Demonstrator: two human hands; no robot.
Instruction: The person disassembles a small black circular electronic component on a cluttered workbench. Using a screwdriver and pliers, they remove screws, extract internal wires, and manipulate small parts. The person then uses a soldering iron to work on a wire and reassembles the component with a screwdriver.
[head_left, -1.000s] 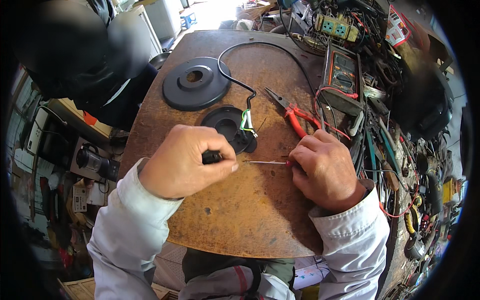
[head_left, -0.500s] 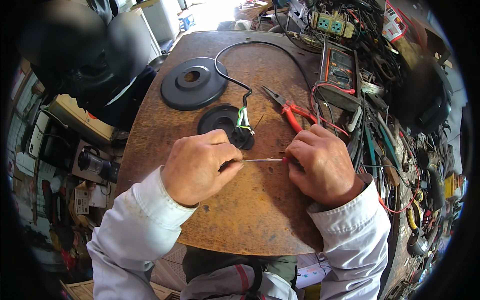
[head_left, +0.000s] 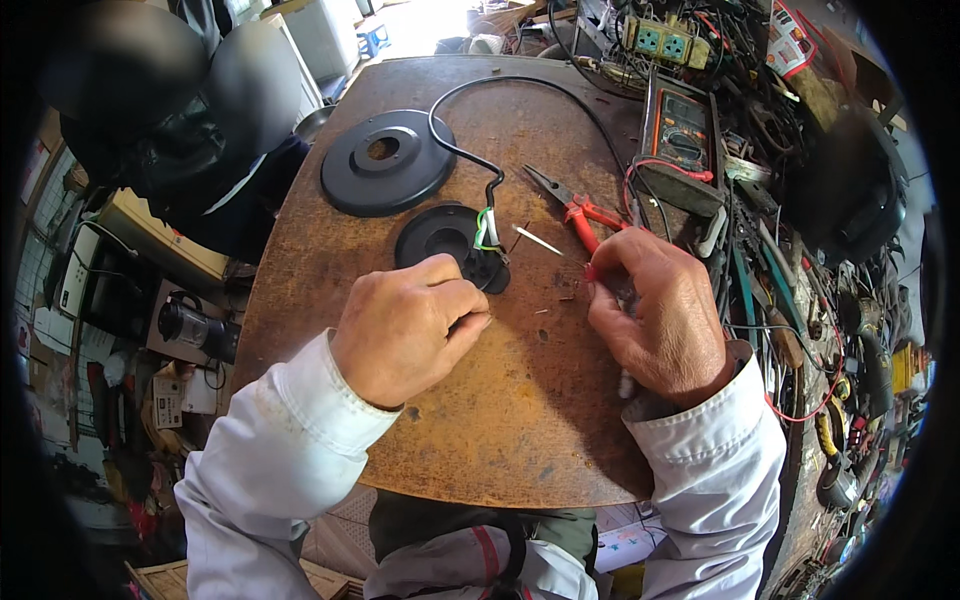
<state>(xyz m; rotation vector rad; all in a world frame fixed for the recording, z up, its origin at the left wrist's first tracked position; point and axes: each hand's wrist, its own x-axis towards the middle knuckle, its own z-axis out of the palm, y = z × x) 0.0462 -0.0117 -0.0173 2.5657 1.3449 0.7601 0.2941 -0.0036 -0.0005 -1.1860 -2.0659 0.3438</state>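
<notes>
My right hand [head_left: 655,315] is closed around a slim screwdriver [head_left: 538,240]. Its thin bright shaft points up and left, and a red part shows at my fingertips; most of the handle is hidden in my palm. My left hand [head_left: 405,330] has its thumb and fingers pressed together above the table; whatever they hold, if anything, is too small to make out. Just beyond it lies a black round base part [head_left: 432,232]. The black cable [head_left: 492,190] ends there in white and green-yellow wires [head_left: 487,232]. Red-handled long-nose pliers [head_left: 578,215] lie beyond my right hand.
A larger black disc cover [head_left: 388,165] with a centre hole sits at the far left of the wooden table [head_left: 480,430]. A multimeter [head_left: 685,135] rests at the right. Heaped tools [head_left: 775,280] line the right side. A person in dark clothing [head_left: 190,160] is at the far left.
My right hand has moved right and turned, drawing the screwdriver's shaft away from my left fingers; it now points up and left. My left hand has hardly moved.
</notes>
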